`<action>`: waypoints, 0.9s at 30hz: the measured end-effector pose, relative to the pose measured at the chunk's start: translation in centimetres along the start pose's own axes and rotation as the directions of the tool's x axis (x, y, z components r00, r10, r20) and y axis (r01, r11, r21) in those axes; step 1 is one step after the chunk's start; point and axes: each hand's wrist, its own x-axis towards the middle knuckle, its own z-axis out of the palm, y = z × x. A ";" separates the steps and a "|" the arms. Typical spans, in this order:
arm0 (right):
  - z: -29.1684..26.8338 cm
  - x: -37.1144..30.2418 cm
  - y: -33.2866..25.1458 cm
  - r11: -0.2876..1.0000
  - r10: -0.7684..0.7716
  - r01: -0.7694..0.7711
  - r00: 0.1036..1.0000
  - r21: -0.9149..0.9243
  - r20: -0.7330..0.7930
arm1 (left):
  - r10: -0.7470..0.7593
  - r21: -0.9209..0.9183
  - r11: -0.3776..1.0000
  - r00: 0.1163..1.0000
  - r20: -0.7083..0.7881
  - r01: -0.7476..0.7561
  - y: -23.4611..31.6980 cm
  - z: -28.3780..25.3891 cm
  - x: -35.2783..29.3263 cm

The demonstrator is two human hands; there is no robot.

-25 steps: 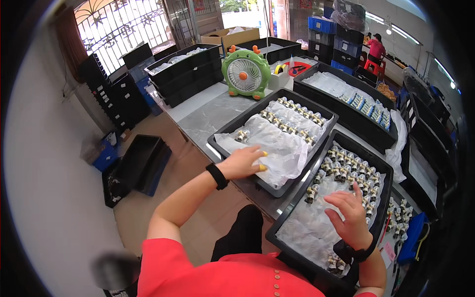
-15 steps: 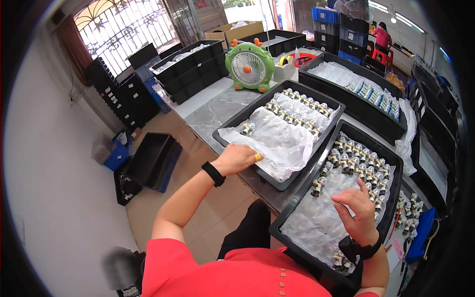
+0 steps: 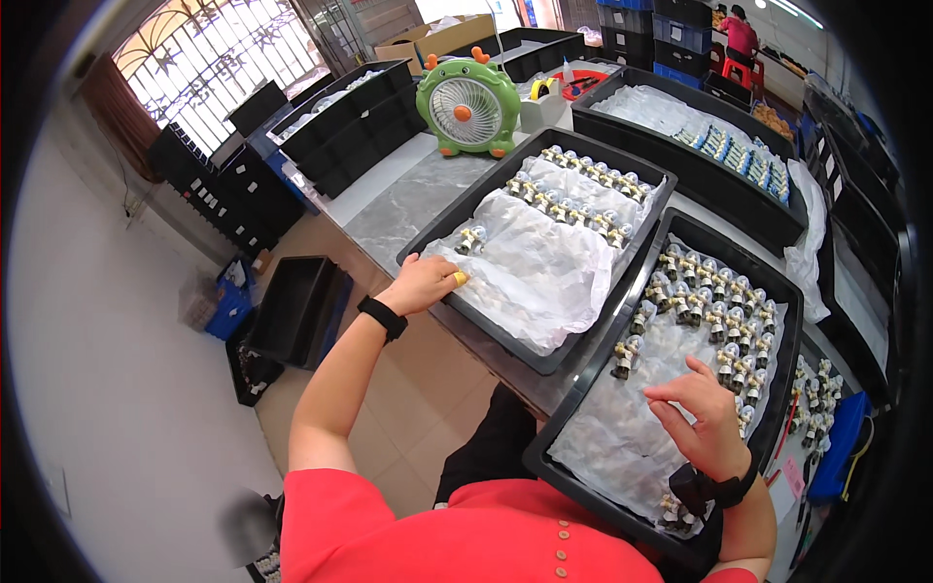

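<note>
Left hand (image 3: 425,283) at the left tray (image 3: 544,363); right hand (image 3: 698,416) over the right tray (image 3: 585,389).
Left hand: partly open, fingers bent at the near-left rim, yellow cover (image 3: 461,279) on a fingertip; whether it grips the rim cannot be told. Right hand: partly open, thumb and forefinger close together, no piece visible in it; contact with the tray contents cannot be determined. Left tray: white paper (image 3: 544,257) lines the base; dome-topped pieces (image 3: 559,207) stand in 2 bands across the far half, with a small cluster (image 3: 471,239) near the left hand. Right tray: similar pieces (image 3: 719,311) occupy the far and right portions; white lining (image 3: 617,428) shows elsewhere. Green fan (image 3: 466,105): upright on the grey surface (image 3: 413,199), beyond the left tray.
</note>
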 end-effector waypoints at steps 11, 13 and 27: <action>0.8 0.0 1.0 1.000 -0.022 0.022 1.000 0.017 0.005 | -0.073 -0.146 0.988 0.981 -0.179 0.046 -1.0 -0.7 2.6; 0.9 0.0 1.3 1.000 -0.025 0.025 1.000 0.010 0.005 | -0.071 -0.074 0.995 0.997 0.006 0.071 -1.4 -1.4 3.9; 0.5 -0.3 1.6 0.999 -0.030 0.028 0.996 -0.017 -0.084 | 0.300 -0.376 0.856 0.933 -0.199 -0.355 10.6 -3.1 1.2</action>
